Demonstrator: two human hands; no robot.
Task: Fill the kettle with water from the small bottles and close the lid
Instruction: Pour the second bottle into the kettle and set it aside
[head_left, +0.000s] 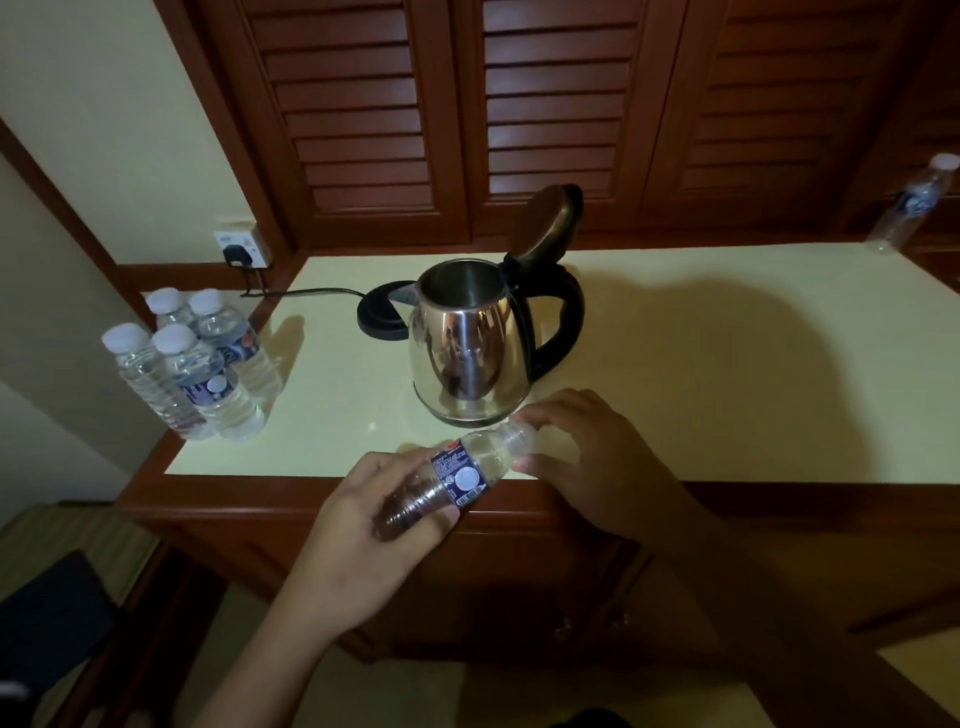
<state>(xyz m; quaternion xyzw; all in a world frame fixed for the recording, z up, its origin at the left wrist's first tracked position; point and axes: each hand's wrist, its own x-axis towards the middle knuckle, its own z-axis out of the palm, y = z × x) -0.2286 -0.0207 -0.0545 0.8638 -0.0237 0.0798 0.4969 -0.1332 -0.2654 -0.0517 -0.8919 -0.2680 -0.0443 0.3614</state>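
A steel kettle (467, 348) with a black handle stands on the cream table top (701, 374), off its base, with its lid (548, 221) flipped up and open. In front of it, over the table's near edge, my left hand (374, 519) grips a small clear water bottle (462, 475) tilted with its neck toward the kettle. My right hand (582, 447) has its fingers curled around the bottle's neck; the cap is hidden. Several capped small bottles (192, 364) stand together at the table's left edge.
The black kettle base (382, 314) lies left of and behind the kettle, its cord running to a wall socket (244, 248). One more small bottle (911, 205) stands at the far right corner. Wooden louvred doors (561, 104) rise behind the table.
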